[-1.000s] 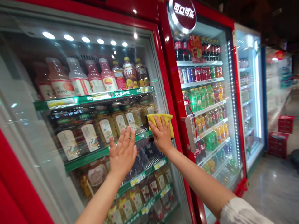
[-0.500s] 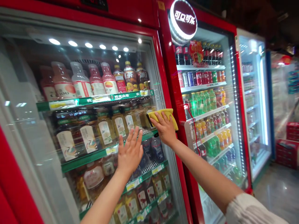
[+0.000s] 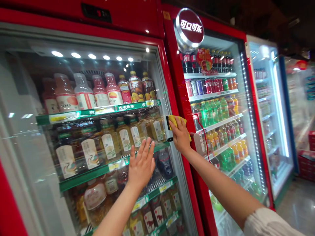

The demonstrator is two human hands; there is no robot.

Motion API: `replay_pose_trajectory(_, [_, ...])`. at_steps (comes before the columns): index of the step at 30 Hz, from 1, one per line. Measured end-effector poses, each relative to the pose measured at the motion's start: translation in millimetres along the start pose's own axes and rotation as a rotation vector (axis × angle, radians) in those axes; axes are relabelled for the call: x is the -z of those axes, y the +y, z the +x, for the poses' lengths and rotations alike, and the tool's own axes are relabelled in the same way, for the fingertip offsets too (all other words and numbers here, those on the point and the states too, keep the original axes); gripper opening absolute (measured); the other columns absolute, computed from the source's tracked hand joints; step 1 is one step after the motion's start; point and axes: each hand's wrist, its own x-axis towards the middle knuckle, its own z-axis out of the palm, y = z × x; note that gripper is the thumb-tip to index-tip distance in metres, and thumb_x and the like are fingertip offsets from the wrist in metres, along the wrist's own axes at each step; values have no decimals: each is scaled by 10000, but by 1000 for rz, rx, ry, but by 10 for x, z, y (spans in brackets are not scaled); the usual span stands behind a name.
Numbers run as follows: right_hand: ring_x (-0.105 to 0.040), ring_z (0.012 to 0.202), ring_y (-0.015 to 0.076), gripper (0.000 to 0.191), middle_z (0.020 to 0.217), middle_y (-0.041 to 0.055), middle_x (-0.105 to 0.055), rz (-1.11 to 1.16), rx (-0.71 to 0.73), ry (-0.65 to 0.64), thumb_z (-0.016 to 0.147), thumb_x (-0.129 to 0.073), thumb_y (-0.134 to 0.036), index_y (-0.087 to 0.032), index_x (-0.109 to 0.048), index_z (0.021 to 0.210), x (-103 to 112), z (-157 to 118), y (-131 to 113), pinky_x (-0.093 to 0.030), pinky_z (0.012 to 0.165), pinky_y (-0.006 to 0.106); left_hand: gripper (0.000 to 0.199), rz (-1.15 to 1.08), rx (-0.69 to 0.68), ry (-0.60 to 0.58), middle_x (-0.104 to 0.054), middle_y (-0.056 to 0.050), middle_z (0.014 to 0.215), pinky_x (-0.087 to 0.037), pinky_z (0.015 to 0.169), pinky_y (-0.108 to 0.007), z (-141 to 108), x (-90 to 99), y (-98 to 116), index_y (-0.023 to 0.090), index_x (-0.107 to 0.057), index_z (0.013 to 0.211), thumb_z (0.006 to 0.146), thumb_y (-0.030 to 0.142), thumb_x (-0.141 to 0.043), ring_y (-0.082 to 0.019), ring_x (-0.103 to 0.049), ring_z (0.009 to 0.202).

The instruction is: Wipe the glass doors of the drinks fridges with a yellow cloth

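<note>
My right hand [image 3: 180, 137] presses a yellow cloth [image 3: 174, 118] with a black edge against the right side of the glass door [image 3: 27, 88], by its red frame [image 3: 167, 77]. Its fingers lie over the cloth, which shows above and beside them. My left hand [image 3: 141, 167] is lower and further left, palm toward the glass, fingers stretched out, holding nothing. Whether its palm touches the pane is hidden. Behind the glass, several bottles with white labels [image 3: 108, 146] stand on a shelf with a green front strip [image 3: 86, 173].
To the right stands a second red drinks fridge with a round lit sign [image 3: 190, 27]. A red cord [image 3: 206, 141] hangs by its left side. Further right are a white-lit fridge [image 3: 263, 85] and red boxes [image 3: 306, 160] on the floor.
My right hand has slid the cloth rightward from the glass toward the door's red frame. My left hand has shifted slightly right and down in view. The view has tilted a little.
</note>
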Motion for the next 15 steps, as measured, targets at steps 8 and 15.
replay_pose_trajectory(8, [-123, 1599, 262, 548, 1686, -23, -318, 11, 80, 2, 1007, -391, -133, -291, -503, 1519, 99, 1041, 51, -295, 1271, 522, 884, -17, 27, 16, -266, -87, 1673, 112, 1302, -485, 156, -47, 26, 194, 35, 1641, 972, 277, -536, -222, -149, 1587])
replay_pose_trajectory(15, [-13, 1606, 242, 574, 1694, -15, -298, -40, 139, -122, 1005, -409, -121, -306, -454, 1547, 208, 303, 146, -269, 1278, 556, 849, -100, 71, -24, -243, -72, 1681, 84, 1306, -491, -24, -118, 221, 237, -33, 1647, 964, 256, -537, -230, -188, 1582])
